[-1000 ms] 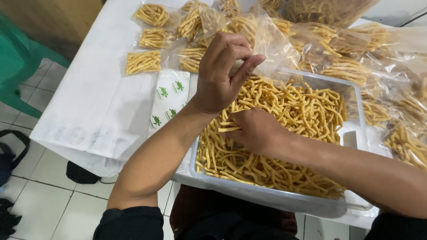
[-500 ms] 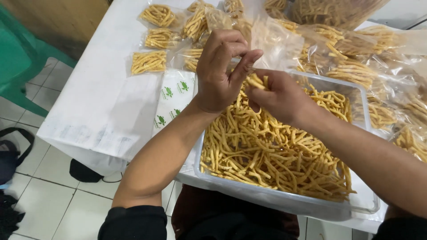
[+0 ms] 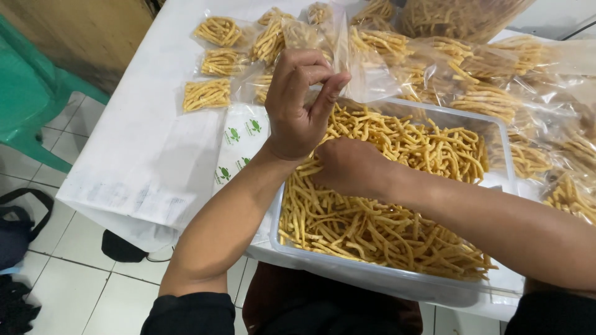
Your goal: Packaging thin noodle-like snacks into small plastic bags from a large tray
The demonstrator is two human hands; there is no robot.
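- Pinching the mouth of a clear bag, the left hand was raised above the tub, thumb and fingertips pressed together on the thin plastic.
- Reaching down, the right hand lay palm-down in the sticks, knuckles up; its fingers were buried in the pile, so whether they were curled shut or spread could not be told.
- The sticks, thin and golden, filled the tub, a clear plastic rectangle sitting at the near edge of the table, just in front of the person.
- The bag hung upright behind the left hand, over the far rim of the tub, with a few sticks showing through it.
- Small packs of the same sticks lay flat on the table's white cover to the left, a little apart from one another.
- More filled bags were heaped beyond and to the right of the tub, touching and overlapping.
- A flat stack of white wrappers with green marks lay just beside the tub's left wall, under the left forearm.
- A green chair stood on the tiled floor at the left, well apart from the hands.
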